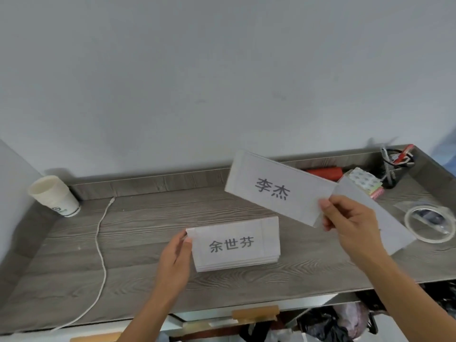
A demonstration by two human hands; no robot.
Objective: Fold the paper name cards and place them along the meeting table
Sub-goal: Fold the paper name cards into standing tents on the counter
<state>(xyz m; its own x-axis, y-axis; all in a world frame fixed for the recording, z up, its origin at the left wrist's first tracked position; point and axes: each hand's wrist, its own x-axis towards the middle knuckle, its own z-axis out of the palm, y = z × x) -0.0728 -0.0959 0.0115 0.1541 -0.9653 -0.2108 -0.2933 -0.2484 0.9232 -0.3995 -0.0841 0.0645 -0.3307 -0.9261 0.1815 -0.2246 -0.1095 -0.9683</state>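
My right hand [350,225] pinches a white paper name card [276,187] at its right end and holds it tilted in the air above the grey wood-grain table [138,233]. The card bears two printed characters, and a folded flap of it trails behind my hand to the right. My left hand [176,257] grips the left edge of a stack of white name cards [234,245] that lies on the table in the middle. The top card of the stack shows three printed characters.
Stacked paper cups [53,195] stand at the back left, and a white cable [101,245] runs down the table's left side. A clear tape roll [430,224], a red object [324,172], a packet [364,181] and a pen holder [396,164] crowd the back right. Clutter lies below the front edge.
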